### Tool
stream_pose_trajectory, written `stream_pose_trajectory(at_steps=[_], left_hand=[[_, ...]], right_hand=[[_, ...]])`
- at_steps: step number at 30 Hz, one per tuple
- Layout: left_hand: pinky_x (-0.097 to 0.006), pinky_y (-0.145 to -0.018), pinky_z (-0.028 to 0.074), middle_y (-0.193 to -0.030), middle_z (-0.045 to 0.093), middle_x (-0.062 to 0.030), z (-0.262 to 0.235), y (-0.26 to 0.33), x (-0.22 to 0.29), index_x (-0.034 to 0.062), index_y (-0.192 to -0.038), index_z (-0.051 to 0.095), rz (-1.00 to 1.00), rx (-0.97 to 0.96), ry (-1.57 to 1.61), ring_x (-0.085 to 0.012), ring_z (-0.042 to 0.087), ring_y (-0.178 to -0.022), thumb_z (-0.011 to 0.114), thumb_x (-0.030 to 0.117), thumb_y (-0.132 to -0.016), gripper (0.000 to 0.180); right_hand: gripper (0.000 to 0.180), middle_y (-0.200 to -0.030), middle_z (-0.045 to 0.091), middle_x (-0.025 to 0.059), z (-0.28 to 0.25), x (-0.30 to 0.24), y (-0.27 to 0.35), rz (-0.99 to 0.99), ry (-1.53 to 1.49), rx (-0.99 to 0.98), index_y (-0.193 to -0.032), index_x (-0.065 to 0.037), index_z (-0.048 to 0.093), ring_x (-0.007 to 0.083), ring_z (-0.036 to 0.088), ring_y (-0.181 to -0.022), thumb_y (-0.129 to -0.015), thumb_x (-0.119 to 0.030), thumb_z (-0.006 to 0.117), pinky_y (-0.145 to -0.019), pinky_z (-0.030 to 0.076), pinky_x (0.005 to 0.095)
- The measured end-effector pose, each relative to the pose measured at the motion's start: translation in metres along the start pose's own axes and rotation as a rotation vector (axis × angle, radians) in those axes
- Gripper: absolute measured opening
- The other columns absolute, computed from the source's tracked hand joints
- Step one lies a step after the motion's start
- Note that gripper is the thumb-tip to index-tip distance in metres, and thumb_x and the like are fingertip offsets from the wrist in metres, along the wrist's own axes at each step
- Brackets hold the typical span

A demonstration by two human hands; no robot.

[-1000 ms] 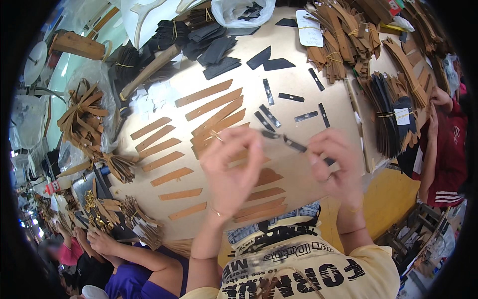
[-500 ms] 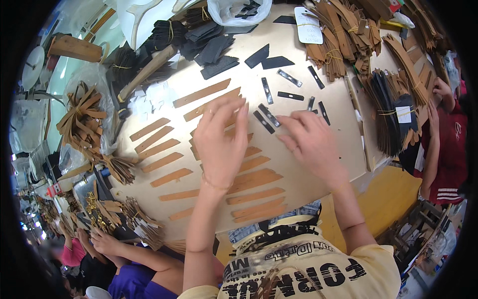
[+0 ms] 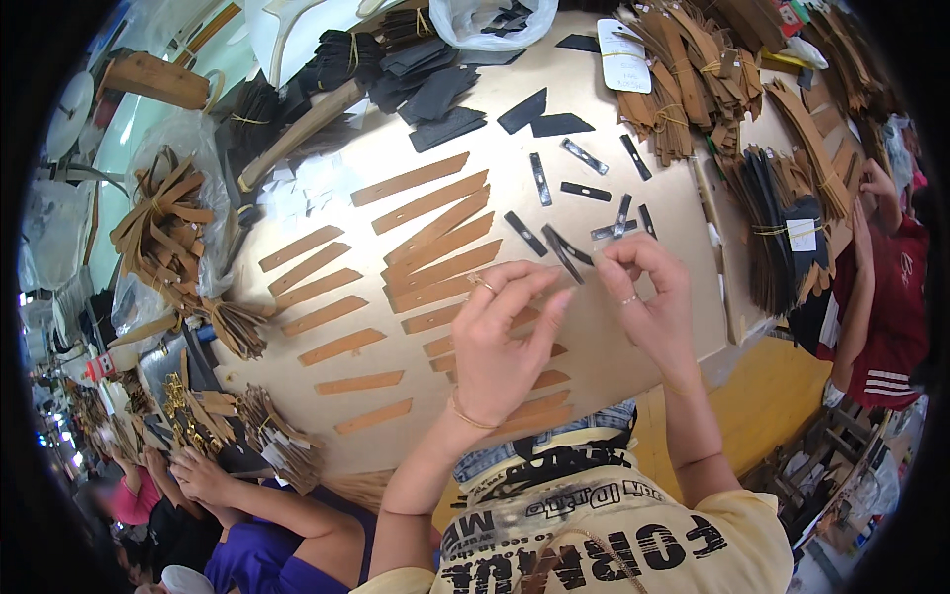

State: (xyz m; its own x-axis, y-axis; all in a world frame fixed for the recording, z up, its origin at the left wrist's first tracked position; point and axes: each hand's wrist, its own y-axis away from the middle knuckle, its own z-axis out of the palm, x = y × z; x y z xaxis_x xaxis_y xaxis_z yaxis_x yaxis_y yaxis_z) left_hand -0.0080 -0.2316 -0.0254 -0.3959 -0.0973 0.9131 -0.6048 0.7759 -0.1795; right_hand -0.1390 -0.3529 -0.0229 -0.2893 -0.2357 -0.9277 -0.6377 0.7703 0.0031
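My right hand (image 3: 648, 297) is above the board's right half, thumb and forefinger pinched at the end of a small black strip (image 3: 574, 249). The strip looks dark and shiny. A second narrow black piece (image 3: 566, 261) meets it in a V shape, its lower end near my left fingertips. My left hand (image 3: 507, 332) hovers over the brown strips with its thumb and fingers apart, and nothing shows in it. Several short black strips with pale slots, such as a black slotted strip (image 3: 539, 179), lie beyond my hands. Rows of tan slant-ended strips (image 3: 435, 205) lie to the left.
Black leather pieces (image 3: 447, 129) and a white plastic bag (image 3: 495, 25) are at the back. A wooden-handled hammer (image 3: 302, 134) lies back left. Brown strip bundles (image 3: 683, 69) and a black bundle (image 3: 772, 213) stand right. Co-workers' arms (image 3: 861, 277) show at the sides.
My left hand has come right and nearer, uncovering brown strips. My right hand has moved slightly right and lower, now pinching a black strip lifted from the group.
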Motion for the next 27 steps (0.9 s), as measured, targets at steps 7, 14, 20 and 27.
stream_pose_trajectory(at_steps=[7, 14, 20, 27], left_hand=[[-0.025, -0.072, 0.05, -0.101, 0.069, -0.0086, 0.006, 0.001, 0.016, 0.0005, -0.122, 0.066, -0.148, -0.011, 0.159, -0.0121, 0.063, -0.079, 0.082, 0.009, -0.08, 0.045], [-0.026, -0.067, 0.05, -0.096, 0.072, -0.0087, -0.004, 0.008, 0.004, 0.0054, -0.129, 0.065, -0.092, -0.17, 0.15, -0.0137, 0.065, -0.076, 0.075, 0.008, -0.084, 0.046], [-0.028, -0.075, 0.049, -0.103, 0.072, -0.0083, 0.002, 0.004, -0.009, 0.0055, -0.122, 0.069, 0.056, -0.137, -0.192, -0.0147, 0.063, -0.084, 0.074, 0.005, -0.083, 0.038], [-0.032, -0.079, 0.047, -0.108, 0.066, -0.0094, 0.01, 0.007, 0.008, 0.0065, -0.12, 0.069, 0.074, -0.063, -0.143, -0.0198, 0.061, -0.086, 0.071, 0.011, -0.088, 0.033]], right_hand=[[0.007, -0.088, 0.061, 0.0054, -0.008, -0.018, 0.013, -0.081, -0.089, -0.116, -0.093, 0.002, 0.064, 0.0123, 0.052, -0.075, -0.092, -0.005, 0.067, -0.071, 0.043, 0.0257], [0.01, -0.088, 0.063, 0.0083, -0.021, -0.023, 0.016, -0.071, -0.025, -0.163, -0.098, 0.003, 0.063, 0.0154, 0.057, -0.075, -0.094, -0.007, 0.065, -0.068, 0.047, 0.0283], [0.012, -0.086, 0.06, 0.0029, -0.048, -0.02, 0.019, 0.038, -0.134, -0.024, -0.098, 0.003, 0.062, 0.0092, 0.053, -0.073, -0.098, -0.009, 0.061, -0.068, 0.044, 0.0241], [0.015, -0.097, 0.059, 0.0024, -0.05, -0.022, 0.02, 0.21, -0.193, -0.237, -0.102, 0.001, 0.061, 0.0082, 0.056, -0.086, -0.102, -0.013, 0.056, -0.079, 0.045, 0.0229]])
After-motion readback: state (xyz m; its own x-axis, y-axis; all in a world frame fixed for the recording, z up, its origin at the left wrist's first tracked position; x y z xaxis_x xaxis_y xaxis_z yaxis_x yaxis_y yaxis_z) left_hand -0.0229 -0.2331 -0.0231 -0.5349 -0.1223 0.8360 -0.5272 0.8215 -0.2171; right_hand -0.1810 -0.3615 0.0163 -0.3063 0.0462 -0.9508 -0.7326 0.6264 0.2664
